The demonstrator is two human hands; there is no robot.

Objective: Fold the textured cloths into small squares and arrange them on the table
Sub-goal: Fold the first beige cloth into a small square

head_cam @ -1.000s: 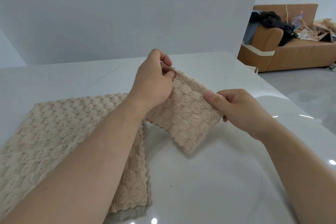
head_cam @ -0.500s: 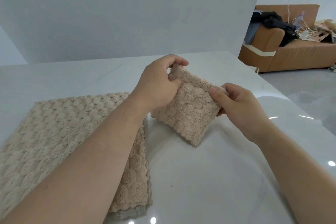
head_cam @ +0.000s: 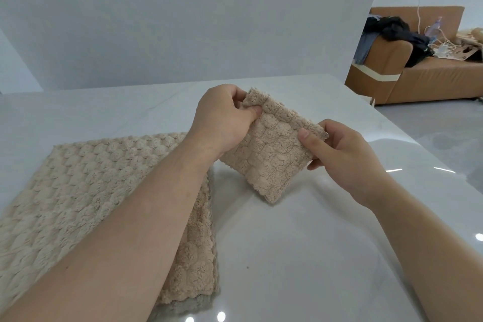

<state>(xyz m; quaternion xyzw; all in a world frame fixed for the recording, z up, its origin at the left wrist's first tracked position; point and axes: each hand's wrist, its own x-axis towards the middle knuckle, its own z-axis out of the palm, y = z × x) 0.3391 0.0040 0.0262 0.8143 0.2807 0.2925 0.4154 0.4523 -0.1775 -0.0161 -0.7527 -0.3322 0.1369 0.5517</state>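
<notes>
Folded beige cloth (head_cam: 269,154) held at frame centre, just over the glossy white table (head_cam: 313,256). The left hand (head_cam: 222,117) pinches its top corner and the right hand (head_cam: 342,154) pinches the right edge, thumb on top. Edges should be squared before it is laid flat. Unfolded cloths (head_cam: 78,191) lie lower left, tan sofa (head_cam: 431,73) upper right.

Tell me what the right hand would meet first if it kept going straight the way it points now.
The small folded cloth it pinches lies right ahead of the right hand; past it, probably the left hand, though depth is unclear.
</notes>
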